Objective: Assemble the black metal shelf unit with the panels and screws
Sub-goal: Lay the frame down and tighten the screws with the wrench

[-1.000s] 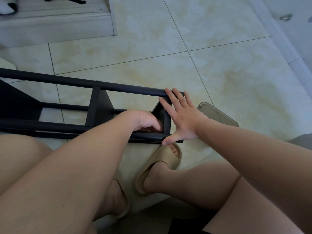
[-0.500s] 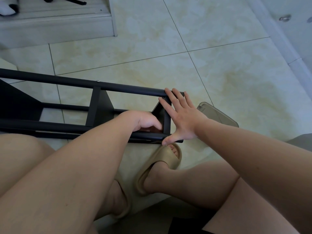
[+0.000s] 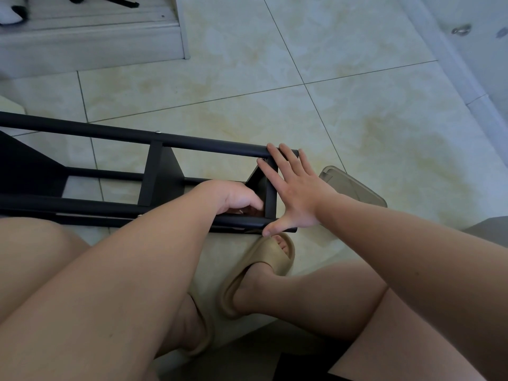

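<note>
Black shelf frame (image 3: 209, 143) | step, I judge: fastening end panel (image 3: 270, 195) | right hand (image 3: 295, 195) flat, bracing it | left hand (image 3: 235, 198) curled inside, contents hidden | next: align screw squarely.

Cream tiled floor (image 3: 357, 119) (thin dark grout), grey step (image 3: 90, 42) upper left

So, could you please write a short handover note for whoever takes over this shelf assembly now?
Black shelf frame lies on its side on the tiled floor; a translucent plastic lid lies beside its end.
Right hand: open, fingers spread flat against the end panel.
Left hand: inside the frame behind that panel, fingers curled; what it holds, if anything, is hidden.
Done: middle panel sits in the frame, a screw head showing above it.
Left: probably fastening the end panel.
</note>
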A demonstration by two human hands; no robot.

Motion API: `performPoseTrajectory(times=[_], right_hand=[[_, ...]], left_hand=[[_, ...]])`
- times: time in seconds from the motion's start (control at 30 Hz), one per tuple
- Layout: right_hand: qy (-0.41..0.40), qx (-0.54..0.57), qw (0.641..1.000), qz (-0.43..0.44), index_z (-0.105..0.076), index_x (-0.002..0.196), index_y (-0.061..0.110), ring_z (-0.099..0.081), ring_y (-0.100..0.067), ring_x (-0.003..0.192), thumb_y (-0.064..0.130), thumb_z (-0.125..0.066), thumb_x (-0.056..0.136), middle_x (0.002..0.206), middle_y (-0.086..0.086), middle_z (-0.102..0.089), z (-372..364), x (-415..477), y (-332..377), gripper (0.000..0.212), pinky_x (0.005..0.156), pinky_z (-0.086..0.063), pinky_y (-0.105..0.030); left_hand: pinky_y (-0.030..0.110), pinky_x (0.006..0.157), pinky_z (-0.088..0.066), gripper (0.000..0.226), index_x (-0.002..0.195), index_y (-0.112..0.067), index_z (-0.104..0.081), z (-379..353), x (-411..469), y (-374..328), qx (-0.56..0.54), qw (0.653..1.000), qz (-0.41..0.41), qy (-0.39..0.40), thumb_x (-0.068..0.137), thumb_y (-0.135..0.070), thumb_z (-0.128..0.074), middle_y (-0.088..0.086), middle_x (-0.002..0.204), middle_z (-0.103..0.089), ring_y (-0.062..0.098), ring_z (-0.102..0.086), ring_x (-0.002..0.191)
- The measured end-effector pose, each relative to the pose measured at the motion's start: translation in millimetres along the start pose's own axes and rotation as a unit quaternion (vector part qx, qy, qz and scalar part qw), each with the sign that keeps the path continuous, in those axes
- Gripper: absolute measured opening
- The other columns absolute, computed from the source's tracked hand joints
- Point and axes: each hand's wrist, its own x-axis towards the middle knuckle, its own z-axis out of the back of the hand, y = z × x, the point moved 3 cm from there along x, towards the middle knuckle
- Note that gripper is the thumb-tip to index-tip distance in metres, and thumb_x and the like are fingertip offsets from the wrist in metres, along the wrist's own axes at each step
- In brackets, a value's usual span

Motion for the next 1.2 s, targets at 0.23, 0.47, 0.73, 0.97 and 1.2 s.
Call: performPoseTrajectory(times=[0.23, 0.47, 0.73, 0.97, 1.2], right_hand=[[-0.001, -0.001, 1.0, 0.0, 0.018, 0.159, 0.02, 0.03, -0.033, 0.15, 0.106, -0.032, 0.051, 0.163, -0.012, 0.032, -0.8, 1.4, -1.1, 0.147, 0.122, 0.015, -0.054], [-0.003, -0.003, 1.0, 0.001, 0.018, 0.159, 0.02, 0.03, -0.033, 0.15, 0.105, -0.035, 0.053, 0.163, -0.012, 0.032, -0.9, 1.0, -0.8, 0.147, 0.121, 0.016, -0.053], [-0.002, -0.003, 1.0, 0.0, 0.017, 0.16, 0.02, 0.03, -0.033, 0.15, 0.105, -0.032, 0.051, 0.162, -0.012, 0.033, 0.1, 0.7, -0.6, 0.146, 0.121, 0.016, -0.052], [-0.003, -0.005, 1.0, 0.001, 0.017, 0.16, 0.019, 0.03, -0.033, 0.15, 0.106, -0.032, 0.052, 0.162, -0.012, 0.033, -1.6, 1.0, -0.4, 0.146, 0.122, 0.015, -0.053], [-0.003, 0.0, 1.0, 0.002, 0.016, 0.16, 0.019, 0.029, -0.033, 0.15, 0.105, -0.032, 0.052, 0.162, -0.012, 0.033, -0.5, 0.8, -1.1, 0.146, 0.121, 0.016, -0.052]], left_hand=[[0.029, 0.075, -0.049, 0.023, 0.103, -0.006, -0.074, 2.5, 2.7, -1.2, 0.025, 0.999, -0.027, -0.024, 0.084, -0.012, -0.064, 0.005, 0.081, -0.069, 0.02, -0.061, 0.072], [0.046, 0.102, -0.047, 0.039, 0.114, -0.001, -0.07, -1.1, -0.9, -3.3, 0.011, 1.0, -0.005, 0.002, 0.08, -0.019, -0.063, 0.011, 0.097, -0.071, 0.027, -0.063, 0.09], [0.029, 0.08, -0.048, 0.017, 0.091, -0.016, -0.073, 0.2, 1.3, -2.3, 0.02, 0.999, -0.041, -0.01, 0.086, -0.007, -0.06, 0.003, 0.091, -0.069, 0.018, -0.061, 0.085], [0.045, 0.1, -0.047, 0.029, 0.093, -0.007, -0.071, -0.6, -3.4, -3.7, 0.04, 0.999, -0.006, 0.007, 0.073, -0.026, -0.064, 0.011, 0.095, -0.071, 0.028, -0.061, 0.089], [0.037, 0.087, -0.051, 0.014, 0.085, -0.016, -0.076, 2.5, 1.5, -1.1, 0.023, 0.999, -0.033, -0.012, 0.082, -0.01, -0.063, 0.007, 0.087, -0.071, 0.026, -0.063, 0.082]])
